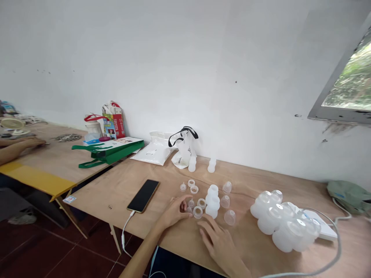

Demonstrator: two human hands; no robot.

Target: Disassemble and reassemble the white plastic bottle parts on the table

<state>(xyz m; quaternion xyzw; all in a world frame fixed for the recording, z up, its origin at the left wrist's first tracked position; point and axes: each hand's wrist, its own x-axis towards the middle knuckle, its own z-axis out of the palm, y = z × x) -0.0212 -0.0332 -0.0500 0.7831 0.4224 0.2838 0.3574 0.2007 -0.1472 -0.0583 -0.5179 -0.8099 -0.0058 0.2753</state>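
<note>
My left hand (pixel 174 212) lies on the table, thumb and fingers apart, curved beside clear bottle nipples (pixel 190 203). Whether its fingertips touch them I cannot tell. Flat on the wood with fingers stretched out is my right hand (pixel 216 238), just in front of a short row of frosted baby bottles (pixel 213 200). Between the hands and the bottles are white screw rings (pixel 197 212). Clear domed caps (pixel 230 217) stand in a line right of the bottles. Farther back are another nipple (pixel 182 187) and more rings (pixel 194 189).
Two frosted bottles (pixel 211 165) stand near the wall, beside white bags (pixel 156 148). At left lie a phone (pixel 144 196) on a cable and a green bag (pixel 111 152). Several capped bottles (pixel 285 220) cluster at right behind a grey cable (pixel 337 247). Another person's arm (pixel 17 150) rests far left.
</note>
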